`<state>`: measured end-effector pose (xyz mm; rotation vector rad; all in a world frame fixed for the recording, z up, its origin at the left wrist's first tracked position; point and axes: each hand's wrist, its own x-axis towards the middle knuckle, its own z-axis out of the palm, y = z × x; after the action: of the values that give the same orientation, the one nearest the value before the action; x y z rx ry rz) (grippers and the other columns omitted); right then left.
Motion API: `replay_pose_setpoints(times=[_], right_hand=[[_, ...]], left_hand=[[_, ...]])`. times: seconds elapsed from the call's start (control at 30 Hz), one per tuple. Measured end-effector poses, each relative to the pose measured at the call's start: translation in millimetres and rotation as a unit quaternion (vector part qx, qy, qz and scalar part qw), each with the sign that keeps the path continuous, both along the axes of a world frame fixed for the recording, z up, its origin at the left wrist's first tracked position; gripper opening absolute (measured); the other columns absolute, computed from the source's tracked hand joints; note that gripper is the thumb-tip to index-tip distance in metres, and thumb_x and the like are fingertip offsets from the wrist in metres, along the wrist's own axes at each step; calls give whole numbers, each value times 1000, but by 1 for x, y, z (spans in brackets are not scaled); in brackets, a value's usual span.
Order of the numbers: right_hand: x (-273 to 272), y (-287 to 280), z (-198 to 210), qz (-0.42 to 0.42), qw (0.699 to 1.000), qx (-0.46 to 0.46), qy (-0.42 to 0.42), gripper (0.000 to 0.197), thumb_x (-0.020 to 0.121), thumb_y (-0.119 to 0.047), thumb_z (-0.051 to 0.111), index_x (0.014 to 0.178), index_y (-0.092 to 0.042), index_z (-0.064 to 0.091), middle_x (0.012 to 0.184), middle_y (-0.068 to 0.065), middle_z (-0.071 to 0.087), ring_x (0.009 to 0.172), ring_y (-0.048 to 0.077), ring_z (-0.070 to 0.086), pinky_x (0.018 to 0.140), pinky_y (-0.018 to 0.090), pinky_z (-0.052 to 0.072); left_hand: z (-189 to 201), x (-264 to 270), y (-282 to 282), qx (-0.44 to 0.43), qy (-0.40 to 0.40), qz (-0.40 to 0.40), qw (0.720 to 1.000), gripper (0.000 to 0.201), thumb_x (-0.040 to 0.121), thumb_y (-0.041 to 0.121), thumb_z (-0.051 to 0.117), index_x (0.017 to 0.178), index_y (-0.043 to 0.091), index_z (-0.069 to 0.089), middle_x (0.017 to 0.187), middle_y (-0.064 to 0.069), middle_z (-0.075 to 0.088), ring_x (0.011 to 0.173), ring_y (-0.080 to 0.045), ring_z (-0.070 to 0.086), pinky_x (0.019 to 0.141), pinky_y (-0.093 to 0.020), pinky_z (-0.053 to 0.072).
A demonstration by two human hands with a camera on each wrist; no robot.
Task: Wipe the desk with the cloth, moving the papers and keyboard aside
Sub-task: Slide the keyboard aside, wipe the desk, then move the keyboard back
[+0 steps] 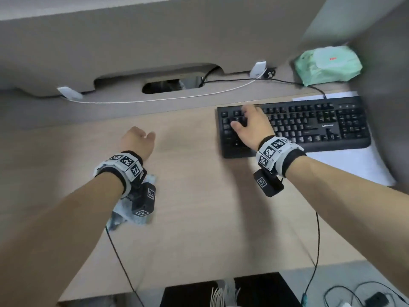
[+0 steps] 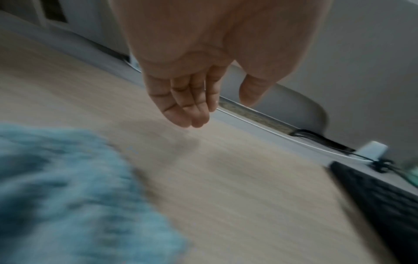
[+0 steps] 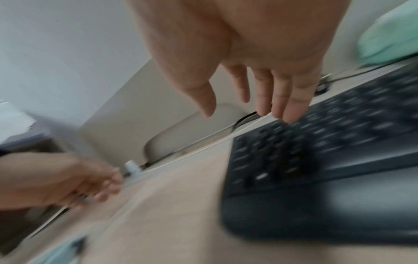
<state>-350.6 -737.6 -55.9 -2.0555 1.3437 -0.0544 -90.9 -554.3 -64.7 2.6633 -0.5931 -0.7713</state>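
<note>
The black keyboard [image 1: 309, 127] lies at the right of the wooden desk [image 1: 199, 196], on top of white papers [image 1: 354, 167]. My right hand [image 1: 250, 124] is over the keyboard's left end with its fingers straight and spread; in the blurred right wrist view the right hand [image 3: 260, 92] holds nothing, and contact with the keys is unclear. My left hand [image 1: 138, 138] hovers over bare desk left of the keyboard, fingers relaxed and empty, as the left wrist view of the left hand [image 2: 192, 100] confirms. The blue-grey cloth [image 1: 130, 216] lies crumpled on the desk under my left wrist, loose; the same cloth [image 2: 68, 196] fills that view's lower left.
A green packet [image 1: 327, 65] sits in the back right corner. A white cable [image 1: 155, 99] and a black cable [image 1: 287, 82] run along the back strip by the cable cut-out [image 1: 163, 86]. Partition panels close the back and right. Wrist-camera cords hang over the desk's front edge.
</note>
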Motion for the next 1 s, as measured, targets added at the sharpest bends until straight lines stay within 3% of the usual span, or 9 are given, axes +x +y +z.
replay_pose_setpoints(times=[0.13,0.27,0.37,0.5,0.6,0.67,0.73,0.9,1.0], right_hand=[[65,75,-5,154,988,10,9,50,92,-36,60,136,-15,47,127,12,51,114,31,55,97,37,43],[127,148,-6,295,955,31,28,47,92,-39,59,133,-21,46,122,7,51,104,33,59,88,39,48],[154,191,-6,389,920,26,35,51,92,-45,60,136,-24,45,119,5,48,96,31,60,83,39,50],[181,247,-16,514,856,-20,51,64,91,-51,59,147,-31,35,138,9,39,112,31,51,84,46,53],[186,276,-31,560,820,-49,107,68,90,-54,58,149,-36,29,153,10,26,126,36,37,90,50,48],[183,278,-37,551,820,-77,132,62,91,-54,56,146,-36,35,156,8,23,131,37,31,94,53,42],[180,263,-38,510,841,-98,153,56,90,-48,55,143,-34,41,158,5,23,133,38,29,97,53,39],[153,165,-39,237,939,-62,243,64,87,-49,58,144,-31,35,161,2,15,142,44,15,107,63,33],[156,133,-37,166,954,-41,247,73,80,-58,61,138,-18,41,157,6,20,139,45,18,103,65,37]], left_hand=[[-1,55,73,18,-15,27,999,45,87,40,55,117,6,61,118,-15,64,106,-37,60,90,-37,46],[-5,100,146,77,-30,38,996,44,89,37,51,127,15,54,128,-17,55,110,-38,57,94,-41,48],[-14,116,181,108,-25,3,994,49,89,32,50,135,13,48,136,-18,50,127,-38,46,104,-43,42],[-22,130,213,120,-36,-32,992,52,88,31,49,138,15,45,142,-18,44,126,-42,44,106,-43,39],[-28,135,224,130,-41,-69,988,54,88,32,48,141,18,43,146,-17,40,128,-41,39,109,-43,34],[-29,134,225,130,-47,-84,987,55,89,32,47,143,23,41,147,-16,37,129,-41,34,109,-43,32],[-30,136,224,132,-56,-97,985,55,89,33,47,142,27,38,142,-16,39,127,-41,33,106,-45,34],[-31,143,223,147,-87,-139,975,54,88,37,47,141,31,38,132,-16,40,122,-41,34,99,-48,40],[-33,146,227,162,-92,-163,969,55,88,38,47,142,31,36,133,-15,37,124,-42,32,97,-49,41]])
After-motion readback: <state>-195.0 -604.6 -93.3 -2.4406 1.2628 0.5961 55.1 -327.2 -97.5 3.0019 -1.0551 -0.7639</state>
